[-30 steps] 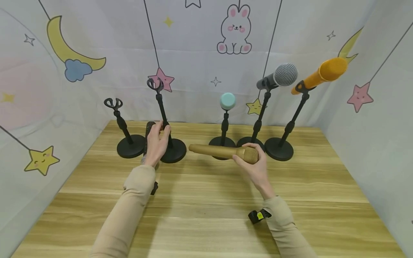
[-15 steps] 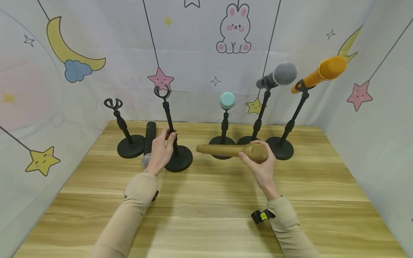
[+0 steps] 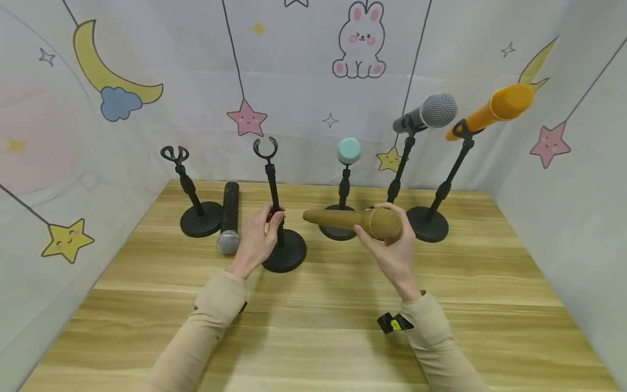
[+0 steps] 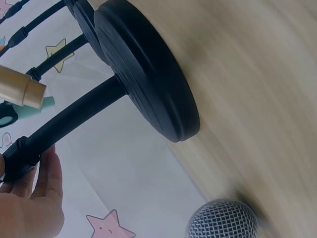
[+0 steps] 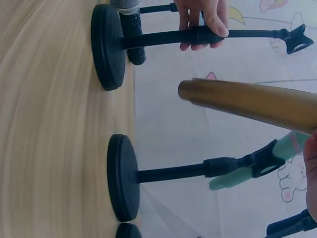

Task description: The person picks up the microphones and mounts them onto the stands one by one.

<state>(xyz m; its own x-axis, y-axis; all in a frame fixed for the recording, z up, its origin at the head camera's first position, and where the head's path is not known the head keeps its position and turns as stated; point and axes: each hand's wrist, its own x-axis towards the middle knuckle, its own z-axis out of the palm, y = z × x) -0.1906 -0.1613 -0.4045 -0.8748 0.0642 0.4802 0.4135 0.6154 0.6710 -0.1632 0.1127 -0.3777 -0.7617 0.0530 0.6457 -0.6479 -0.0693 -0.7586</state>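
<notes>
My left hand (image 3: 257, 239) grips the pole of a black microphone stand (image 3: 272, 182) around its middle collar. The stand's open clip faces up with nothing in it, and its round base (image 4: 148, 74) shows large in the left wrist view. In my right hand (image 3: 394, 256) is a gold microphone (image 3: 338, 218), held by the mesh-head end with thumb and fingers around it. Its narrow end points left toward the gripped stand, as the gold handle (image 5: 247, 101) in the right wrist view also shows. A black microphone with a silver head (image 3: 228, 242) lies just left of my left hand.
An unfilled short stand (image 3: 198, 218) is at the back left. Toward the right, stands carry a mint microphone (image 3: 349, 151), a grey one with a silver head (image 3: 438, 110) and an orange one (image 3: 509, 102). A patterned cloth backdrop (image 3: 294, 81) rises behind the wooden table (image 3: 313, 348).
My left hand has shifted the stand to the right and nearer, away from the black microphone, and the clip now faces me more squarely. The gold microphone has moved slightly and turned its head toward me.
</notes>
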